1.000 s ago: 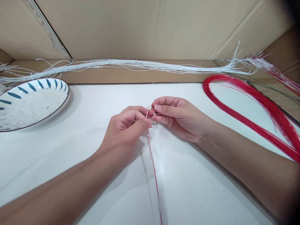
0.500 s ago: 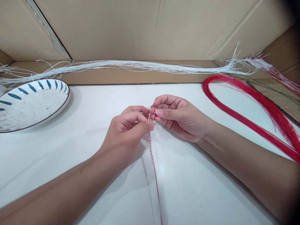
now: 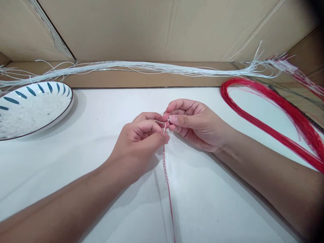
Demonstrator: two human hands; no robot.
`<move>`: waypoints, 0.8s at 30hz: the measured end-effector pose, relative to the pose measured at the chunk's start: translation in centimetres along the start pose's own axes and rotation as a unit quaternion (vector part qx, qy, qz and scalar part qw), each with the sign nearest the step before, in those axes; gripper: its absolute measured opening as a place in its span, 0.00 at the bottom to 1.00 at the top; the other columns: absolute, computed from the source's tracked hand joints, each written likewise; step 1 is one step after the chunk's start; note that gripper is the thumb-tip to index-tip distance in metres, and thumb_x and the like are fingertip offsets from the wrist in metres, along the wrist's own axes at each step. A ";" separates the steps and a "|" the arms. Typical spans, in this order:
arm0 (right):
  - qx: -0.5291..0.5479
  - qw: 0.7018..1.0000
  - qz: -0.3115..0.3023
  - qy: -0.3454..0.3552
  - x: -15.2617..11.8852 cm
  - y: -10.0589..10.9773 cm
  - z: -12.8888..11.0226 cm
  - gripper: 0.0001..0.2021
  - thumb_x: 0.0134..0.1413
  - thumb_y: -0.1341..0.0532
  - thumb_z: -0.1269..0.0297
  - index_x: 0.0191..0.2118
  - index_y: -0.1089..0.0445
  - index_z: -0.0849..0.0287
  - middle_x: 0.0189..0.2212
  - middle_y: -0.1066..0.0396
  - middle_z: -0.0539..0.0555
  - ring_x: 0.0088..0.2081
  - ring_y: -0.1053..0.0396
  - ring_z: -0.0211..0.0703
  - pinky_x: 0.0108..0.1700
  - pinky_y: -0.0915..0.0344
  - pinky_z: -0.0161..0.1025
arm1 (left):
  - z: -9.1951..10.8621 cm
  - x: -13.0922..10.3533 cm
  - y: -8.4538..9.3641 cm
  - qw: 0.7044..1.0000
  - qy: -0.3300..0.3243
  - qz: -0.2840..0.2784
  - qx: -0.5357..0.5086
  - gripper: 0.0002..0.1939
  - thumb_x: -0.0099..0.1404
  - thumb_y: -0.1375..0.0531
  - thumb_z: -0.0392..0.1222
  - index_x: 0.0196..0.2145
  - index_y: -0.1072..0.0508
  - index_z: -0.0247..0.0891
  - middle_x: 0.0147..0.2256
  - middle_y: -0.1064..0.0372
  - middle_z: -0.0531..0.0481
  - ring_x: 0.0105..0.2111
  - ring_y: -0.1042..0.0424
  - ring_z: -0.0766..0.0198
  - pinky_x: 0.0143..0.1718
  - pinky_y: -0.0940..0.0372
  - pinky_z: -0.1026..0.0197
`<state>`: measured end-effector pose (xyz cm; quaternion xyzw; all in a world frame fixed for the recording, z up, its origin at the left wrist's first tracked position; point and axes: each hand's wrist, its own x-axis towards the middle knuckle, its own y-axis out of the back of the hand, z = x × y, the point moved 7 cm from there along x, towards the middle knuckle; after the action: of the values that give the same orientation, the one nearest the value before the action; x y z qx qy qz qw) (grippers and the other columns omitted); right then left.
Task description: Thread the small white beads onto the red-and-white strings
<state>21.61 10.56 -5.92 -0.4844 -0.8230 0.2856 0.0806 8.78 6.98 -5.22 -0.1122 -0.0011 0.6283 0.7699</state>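
Note:
Thumb and fingers of my left hand [image 3: 141, 143] are closed on a thin red cord [image 3: 170, 202], whose upper end shows beside a short white strand [image 3: 165, 128]. Below that grip, a row of small clear bead-like pieces [image 3: 165, 165] sits on the cord, which runs down toward the bottom edge. Close by on the right, my right hand [image 3: 194, 125] pinches a tiny whitish bead [image 3: 168, 120] between thumb and fingertips, almost touching the strand's tip. Whether the strand enters the bead is too small to tell.
At left stands a white plate [image 3: 72, 103] with dark leaf marks, holding many small clear pieces. A looped bundle of red cords [image 3: 255, 118] lies at right. Long white strands [image 3: 141, 65] stretch along the cardboard [image 3: 121, 30] at the back. More red-and-white strands [image 3: 286, 65] lie back right.
The view has shifted slightly. Both hands have moved a little to the right, still close together, and the tiny bead shows more plainly at my right fingertips.

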 end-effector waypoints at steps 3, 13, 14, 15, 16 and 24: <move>0.000 1.000 -0.004 0.002 0.0 -0.2 0.0 0.07 0.52 0.28 0.77 0.35 0.23 0.62 0.31 0.18 0.51 0.30 0.21 0.31 0.37 0.23 0.26 | 0.1 -0.1 -0.1 1.000 0.010 0.000 -0.002 0.11 0.57 0.35 0.33 0.19 0.22 0.41 0.45 0.30 0.52 0.48 0.32 0.60 0.43 0.37 0.57; -0.025 1.000 -0.008 0.015 -0.1 -0.3 -0.2 0.07 0.51 0.27 0.77 0.34 0.23 0.61 0.31 0.19 0.50 0.30 0.22 0.33 0.36 0.23 0.29 | 0.2 -0.2 0.0 1.000 0.017 0.006 -0.020 0.11 0.55 0.35 0.33 0.17 0.23 0.40 0.45 0.31 0.50 0.49 0.32 0.56 0.38 0.36 0.59; -0.028 0.999 -0.008 0.017 -0.1 -0.3 -0.2 0.07 0.51 0.27 0.77 0.34 0.23 0.61 0.31 0.19 0.50 0.31 0.22 0.33 0.36 0.23 0.29 | 0.2 -0.2 0.0 1.000 0.017 0.006 -0.021 0.11 0.55 0.36 0.33 0.17 0.23 0.40 0.45 0.31 0.50 0.49 0.32 0.56 0.38 0.36 0.59; -0.031 0.999 -0.008 0.019 -0.1 -0.3 -0.2 0.07 0.51 0.27 0.77 0.34 0.23 0.61 0.31 0.19 0.50 0.31 0.22 0.33 0.37 0.23 0.30 | 0.2 -0.2 -0.1 1.000 0.016 0.007 -0.021 0.11 0.55 0.36 0.32 0.17 0.23 0.40 0.45 0.31 0.50 0.49 0.32 0.56 0.38 0.36 0.59; -0.034 0.999 -0.007 0.021 -0.1 -0.3 -0.2 0.07 0.51 0.27 0.76 0.34 0.24 0.61 0.31 0.19 0.50 0.31 0.22 0.33 0.37 0.23 0.30 | 0.2 -0.2 -0.1 1.000 0.016 0.009 -0.021 0.11 0.55 0.36 0.32 0.17 0.23 0.40 0.45 0.31 0.50 0.48 0.32 0.57 0.38 0.37 0.58; -0.050 0.998 0.002 0.026 -0.1 -0.3 -0.4 0.08 0.50 0.27 0.76 0.34 0.23 0.60 0.32 0.19 0.50 0.31 0.22 0.33 0.39 0.22 0.31 | 0.2 -0.2 -0.1 0.999 0.022 0.019 -0.032 0.11 0.54 0.36 0.31 0.17 0.23 0.40 0.43 0.30 0.51 0.47 0.31 0.57 0.39 0.39 0.57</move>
<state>21.61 10.47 -5.43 -0.4972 -0.8328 0.2311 0.0772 8.85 6.79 -4.97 -0.1507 -0.0016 0.6401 0.7534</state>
